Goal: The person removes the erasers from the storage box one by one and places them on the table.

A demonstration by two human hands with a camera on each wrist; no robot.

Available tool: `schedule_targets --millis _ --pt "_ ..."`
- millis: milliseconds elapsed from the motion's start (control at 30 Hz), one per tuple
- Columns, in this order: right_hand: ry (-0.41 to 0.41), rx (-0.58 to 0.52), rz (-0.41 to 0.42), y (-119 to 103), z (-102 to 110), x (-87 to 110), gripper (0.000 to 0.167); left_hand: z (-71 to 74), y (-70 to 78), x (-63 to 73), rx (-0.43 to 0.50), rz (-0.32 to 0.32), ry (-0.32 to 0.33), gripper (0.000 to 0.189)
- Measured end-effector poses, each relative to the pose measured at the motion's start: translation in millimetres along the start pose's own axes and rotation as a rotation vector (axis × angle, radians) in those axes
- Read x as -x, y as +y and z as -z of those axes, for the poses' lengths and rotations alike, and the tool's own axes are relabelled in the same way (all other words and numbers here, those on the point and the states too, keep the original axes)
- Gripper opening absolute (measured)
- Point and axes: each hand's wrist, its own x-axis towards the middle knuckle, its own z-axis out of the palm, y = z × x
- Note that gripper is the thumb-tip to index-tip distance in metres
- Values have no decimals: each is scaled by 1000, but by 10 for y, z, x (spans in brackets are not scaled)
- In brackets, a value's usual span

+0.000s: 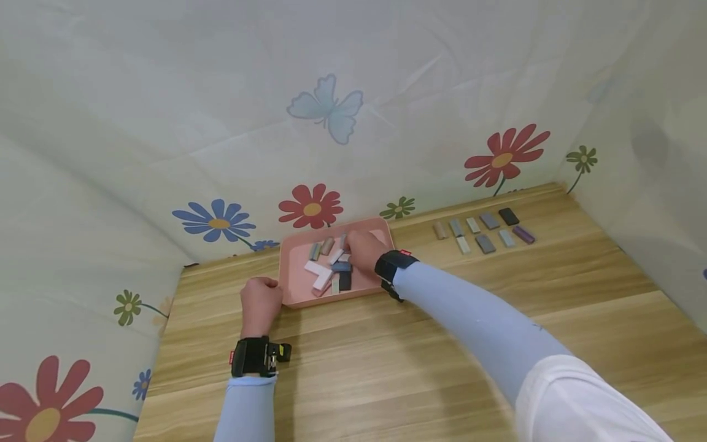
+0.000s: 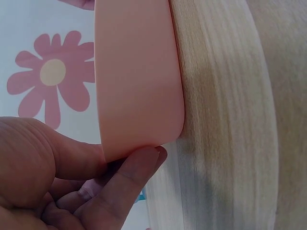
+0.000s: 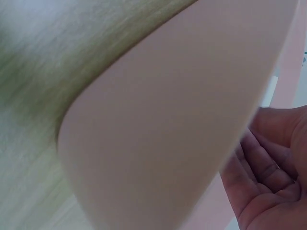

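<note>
A shallow pink tray (image 1: 293,298) stands on the wooden table against the wall. Inside it lie several small flat blocks, among them a white L-shaped pair (image 1: 320,274), a blue block (image 1: 341,267), a black block (image 1: 345,281) and a brown block (image 1: 328,246). My left hand (image 1: 262,302) is at the tray's front left corner; in the left wrist view its thumb and forefinger pinch the corner. Reaching over the tray, my right hand (image 1: 366,248) pinches a small grey block (image 1: 343,241) at its fingertips. In the right wrist view the tray wall hides those fingertips.
Several small blocks lie in two rows at the table's back right, including a black block (image 1: 509,216) and a purple block (image 1: 523,234). A white flower-printed curtain (image 1: 386,166) closes in the table (image 1: 353,368) at the back and sides.
</note>
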Motion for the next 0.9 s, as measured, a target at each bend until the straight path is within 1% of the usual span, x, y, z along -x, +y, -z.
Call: schedule_targets --millis 67,200,333,433,500,567,667,767,900 --pt "-3 18 13 8 15 10 12 -5 -3 -3 -5 -7 0 19" --pt "-13 67 17 21 55 39 16 -14 -8 -6 -7 -7 0 19" --pt "-22 74 -17 26 85 82 4 -16 -3 0 3 12 -5 19" --pt "-16 106 -44 43 85 119 14 -17 -2 1 2 24 -6 19" --pt "-5 153 -49 66 75 141 15 -18 -2 1 -2 30 -7 19" --pt "5 215 -36 89 69 166 14 -18 -1 1 -8 30 -6 19" --pt "8 248 -33 114 87 219 16 -22 -3 0 -15 24 -10 20" --pt "-9 234 -57 156 104 249 18 -22 -8 -1 -15 25 -16 20" --pt "-49 150 -98 197 139 256 22 -10 -13 -12 -19 22 -12 19"
